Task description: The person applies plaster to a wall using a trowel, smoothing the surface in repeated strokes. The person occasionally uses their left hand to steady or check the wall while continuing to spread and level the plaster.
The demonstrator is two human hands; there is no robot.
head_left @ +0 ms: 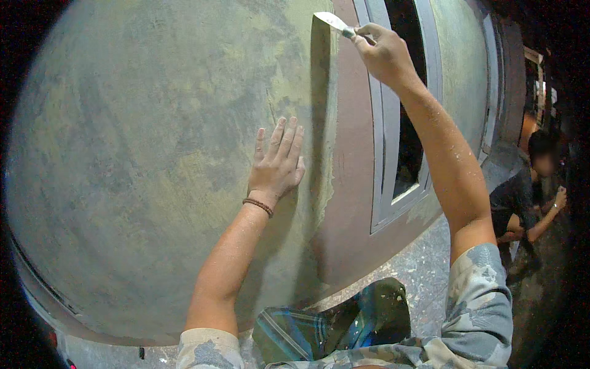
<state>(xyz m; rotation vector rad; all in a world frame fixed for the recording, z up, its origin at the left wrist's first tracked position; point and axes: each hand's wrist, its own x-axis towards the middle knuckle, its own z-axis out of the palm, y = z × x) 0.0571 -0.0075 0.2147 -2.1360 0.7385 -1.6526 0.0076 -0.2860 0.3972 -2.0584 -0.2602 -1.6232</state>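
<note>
A putty knife [332,22] with a pale, broad blade is gripped by its handle in my right hand [386,54], high up beside the window. The blade lies at the ragged edge between the patchy green-grey wall [166,104] and a pinkish-brown strip [349,123]. Lower down, my left hand [278,158] rests flat against the wall, fingers stretched out and dusted white. A brown bead bracelet [258,207] circles the left wrist. Pale specks cover my right forearm.
A grey window frame [387,147] with dark panes stands just right of the strip. Beneath the wall, the floor [424,258] is littered with pale flecks. Another person [522,190] in dark clothing is at the far right, one hand raised.
</note>
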